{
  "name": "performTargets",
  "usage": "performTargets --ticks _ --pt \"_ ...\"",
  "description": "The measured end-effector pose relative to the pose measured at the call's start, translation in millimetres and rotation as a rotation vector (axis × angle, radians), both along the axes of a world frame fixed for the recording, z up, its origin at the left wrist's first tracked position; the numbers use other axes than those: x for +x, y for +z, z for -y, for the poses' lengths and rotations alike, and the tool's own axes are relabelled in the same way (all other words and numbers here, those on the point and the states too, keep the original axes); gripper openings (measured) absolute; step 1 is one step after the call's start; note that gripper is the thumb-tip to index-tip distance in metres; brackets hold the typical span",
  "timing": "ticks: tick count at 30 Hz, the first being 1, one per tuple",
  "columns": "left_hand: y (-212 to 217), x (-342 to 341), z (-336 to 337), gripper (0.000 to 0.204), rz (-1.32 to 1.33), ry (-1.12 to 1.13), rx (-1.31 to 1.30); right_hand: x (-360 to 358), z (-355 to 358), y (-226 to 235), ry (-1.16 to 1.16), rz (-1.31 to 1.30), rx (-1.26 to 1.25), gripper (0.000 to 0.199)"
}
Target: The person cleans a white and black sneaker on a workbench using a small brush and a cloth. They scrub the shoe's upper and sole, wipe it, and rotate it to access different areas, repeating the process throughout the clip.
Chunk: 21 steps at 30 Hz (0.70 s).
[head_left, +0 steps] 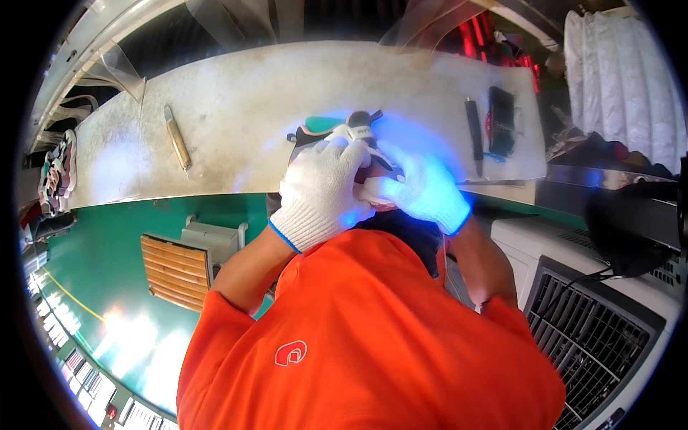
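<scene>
At the near edge of the table, both my hands, in white knit gloves, are closed on a shoe upper (361,120) with dark grey, white and pinkish parts. My left hand (320,179) covers its left side, fingers bent over the top. The right hand (424,188), lit strongly blue, grips the opposite side with thumb and fingers. Much of the upper is hidden under the gloves. A green patch (324,124) shows just behind it; I cannot tell whether it belongs to the upper.
A pale worktable (236,93) spreads ahead. On it lie a knife (176,140) at left, a black rod-like tool (473,132) and a dark phone-like device (501,120) at right. Stacked shoe pieces (59,172) sit far left. A slatted wooden stool (174,271) and a grilled machine (591,337) flank me.
</scene>
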<state>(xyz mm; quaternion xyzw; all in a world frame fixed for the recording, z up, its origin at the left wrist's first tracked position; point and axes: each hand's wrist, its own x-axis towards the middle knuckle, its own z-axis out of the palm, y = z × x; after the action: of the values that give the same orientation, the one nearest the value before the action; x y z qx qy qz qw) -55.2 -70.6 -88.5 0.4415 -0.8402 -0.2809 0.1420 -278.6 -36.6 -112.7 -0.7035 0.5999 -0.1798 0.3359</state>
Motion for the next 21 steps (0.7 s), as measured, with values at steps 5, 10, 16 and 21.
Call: performTargets --ticks 5,10,16,21 --pt "-14 48 24 0.044 -0.837 0.176 0.575 22 -28 -9 -0.42 0.184 -0.302 0.048" --pt "-62 111 21 0.049 -0.488 0.346 0.177 16 -66 -25 -0.502 0.075 -0.501 0.055" --pt "-66 96 53 0.076 -0.312 -0.108 -0.268 -19 3 -67 -0.451 0.624 -0.241 0.042" --pt "37 87 73 0.086 -0.124 -0.238 -0.148 -19 62 -106 -0.567 1.187 0.15 0.071"
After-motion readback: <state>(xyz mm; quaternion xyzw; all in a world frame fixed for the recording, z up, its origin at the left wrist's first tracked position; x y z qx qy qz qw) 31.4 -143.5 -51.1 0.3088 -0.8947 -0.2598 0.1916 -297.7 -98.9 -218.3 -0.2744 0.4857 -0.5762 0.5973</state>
